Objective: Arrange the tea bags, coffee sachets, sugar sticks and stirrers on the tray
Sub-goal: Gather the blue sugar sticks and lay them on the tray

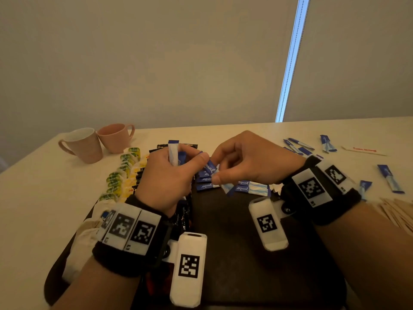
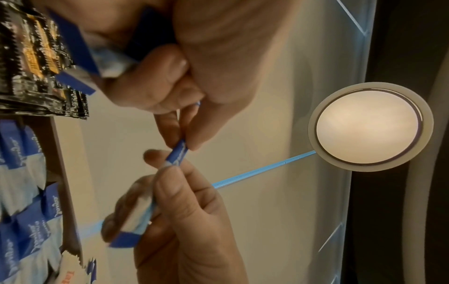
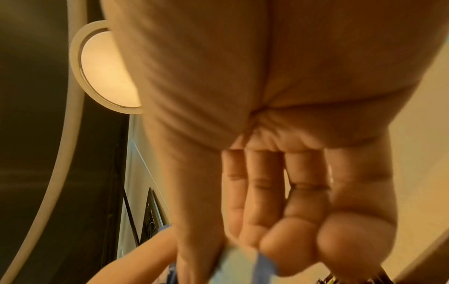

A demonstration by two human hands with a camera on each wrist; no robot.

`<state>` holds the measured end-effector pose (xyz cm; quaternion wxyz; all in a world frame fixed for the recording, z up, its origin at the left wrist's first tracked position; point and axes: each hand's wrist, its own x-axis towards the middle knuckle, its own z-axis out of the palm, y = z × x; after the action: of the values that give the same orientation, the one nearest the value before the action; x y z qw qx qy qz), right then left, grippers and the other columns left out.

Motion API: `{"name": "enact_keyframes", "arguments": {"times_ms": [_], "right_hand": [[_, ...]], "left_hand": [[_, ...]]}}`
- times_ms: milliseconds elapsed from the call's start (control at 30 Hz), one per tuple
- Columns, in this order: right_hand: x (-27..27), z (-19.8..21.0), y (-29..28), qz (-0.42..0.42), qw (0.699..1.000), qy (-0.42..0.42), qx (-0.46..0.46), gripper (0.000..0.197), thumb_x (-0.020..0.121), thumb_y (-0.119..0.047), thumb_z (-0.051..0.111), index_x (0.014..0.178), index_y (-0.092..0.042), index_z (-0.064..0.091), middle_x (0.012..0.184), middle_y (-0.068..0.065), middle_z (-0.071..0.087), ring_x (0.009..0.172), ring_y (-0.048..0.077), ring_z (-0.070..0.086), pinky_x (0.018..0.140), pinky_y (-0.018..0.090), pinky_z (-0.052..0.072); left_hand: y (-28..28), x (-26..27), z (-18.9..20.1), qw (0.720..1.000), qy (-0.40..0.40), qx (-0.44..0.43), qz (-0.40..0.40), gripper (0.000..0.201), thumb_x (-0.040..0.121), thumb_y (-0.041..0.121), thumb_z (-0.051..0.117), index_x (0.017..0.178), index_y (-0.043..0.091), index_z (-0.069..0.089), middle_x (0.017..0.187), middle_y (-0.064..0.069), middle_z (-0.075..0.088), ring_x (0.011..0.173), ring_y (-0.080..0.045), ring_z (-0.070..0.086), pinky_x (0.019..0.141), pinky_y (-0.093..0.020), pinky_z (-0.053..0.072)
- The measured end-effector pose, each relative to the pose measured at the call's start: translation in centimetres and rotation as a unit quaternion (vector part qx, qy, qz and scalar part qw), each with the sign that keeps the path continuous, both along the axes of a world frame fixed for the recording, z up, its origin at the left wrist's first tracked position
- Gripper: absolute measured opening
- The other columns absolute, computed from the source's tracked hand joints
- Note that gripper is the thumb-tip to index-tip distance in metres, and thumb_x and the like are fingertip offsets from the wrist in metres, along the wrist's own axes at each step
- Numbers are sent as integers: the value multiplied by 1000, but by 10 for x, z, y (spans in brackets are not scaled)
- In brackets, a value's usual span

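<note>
A dark tray [image 1: 234,242] lies in front of me. On it stand green and yellow tea bags [image 1: 120,173] at the left, black coffee sachets [image 1: 185,145] beside them, and a row of blue sugar sticks [image 1: 245,186] in the middle. My left hand [image 1: 196,158] grips a small bundle of sugar sticks [image 1: 173,153] upright. Its thumb also pinches one end of a single blue sugar stick [image 1: 210,167]. My right hand [image 1: 215,170] pinches the same stick [image 2: 178,153] above the row. In the right wrist view the curled fingers [image 3: 291,240] hide most of that stick.
Two pink cups [image 1: 82,144] stand at the back left of the table. Loose sugar sticks [image 1: 299,145] lie scattered on the right, with a paper-wrapped stirrer [image 1: 364,150] and a pile of wooden stirrers [image 1: 397,211]. White napkins [image 1: 82,238] sit on the tray's left end.
</note>
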<state>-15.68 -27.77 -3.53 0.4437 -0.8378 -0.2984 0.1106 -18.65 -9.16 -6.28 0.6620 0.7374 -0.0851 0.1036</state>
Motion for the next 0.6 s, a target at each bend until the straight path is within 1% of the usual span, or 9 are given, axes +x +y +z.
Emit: {"name": "enact_keyframes", "arguments": {"times_ms": [67, 167, 267, 333, 400, 433, 467, 533, 600], "right_hand": [[1, 1, -2, -10, 1000, -20, 20, 19, 80, -18, 81, 93, -7, 72, 73, 10, 73, 63, 21, 64, 68, 30, 54], [3, 2, -4, -27, 998, -57, 27, 17, 79, -20, 81, 91, -9, 74, 73, 6, 74, 64, 18, 67, 69, 30, 56], [7, 0, -5, -61, 994, -82, 34, 15, 79, -18, 81, 90, -10, 75, 76, 5, 75, 68, 23, 71, 68, 31, 58], [9, -5, -5, -78, 994, -81, 17, 13, 79, -17, 81, 88, -10, 75, 76, 3, 75, 67, 17, 70, 68, 27, 57], [11, -9, -4, -83, 994, -63, -38, 13, 79, -18, 82, 87, -11, 75, 75, 0, 75, 65, 10, 69, 66, 21, 55], [13, -10, -3, -73, 992, -50, -90, 12, 80, -19, 82, 86, -12, 76, 74, -2, 75, 65, 6, 68, 66, 19, 54], [17, -10, -1, -57, 986, -34, -153, 11, 80, -21, 82, 85, -14, 76, 74, -5, 75, 65, 3, 68, 66, 18, 53], [25, -8, 5, -33, 964, -19, -264, 8, 80, -24, 81, 82, -18, 76, 73, -9, 74, 65, 0, 66, 67, 18, 49], [34, -6, 16, -22, 942, -34, -334, 10, 79, -27, 82, 74, -24, 74, 69, -13, 71, 65, 0, 63, 65, 19, 46]], "left_hand": [[1, 2, -1, 1000, 5, -20, 11, 9, 91, 12, 67, 87, 5, 62, 41, 11, 50, 30, -3, 42, 34, -14, 29], [1, 3, -2, 999, 4, -32, 12, 11, 92, 12, 66, 91, 2, 62, 43, 11, 51, 31, -3, 45, 34, -12, 31], [5, 8, -3, 999, -13, -30, 26, 8, 92, 14, 66, 89, 7, 65, 46, 12, 52, 35, -2, 47, 37, -10, 32], [9, 12, -5, 999, -29, -25, 35, 6, 91, 17, 68, 88, 13, 66, 48, 13, 51, 37, -2, 45, 41, -12, 33], [10, 13, -4, 998, -22, -40, 34, 8, 90, 23, 69, 85, 19, 65, 48, 12, 49, 36, -3, 42, 42, -16, 32], [9, 13, -4, 998, -13, -55, 30, 9, 91, 23, 68, 85, 19, 64, 47, 11, 47, 35, -4, 39, 40, -18, 31], [8, 12, -4, 997, -3, -68, 25, 9, 93, 23, 67, 86, 18, 63, 46, 11, 46, 34, -5, 38, 39, -18, 30], [4, 10, -3, 996, 13, -88, 12, 9, 94, 21, 65, 89, 15, 62, 44, 11, 45, 32, -5, 37, 36, -18, 30], [0, 8, -3, 995, 22, -97, -5, 8, 94, 20, 65, 91, 13, 61, 45, 11, 46, 33, -4, 38, 35, -17, 30]]}}
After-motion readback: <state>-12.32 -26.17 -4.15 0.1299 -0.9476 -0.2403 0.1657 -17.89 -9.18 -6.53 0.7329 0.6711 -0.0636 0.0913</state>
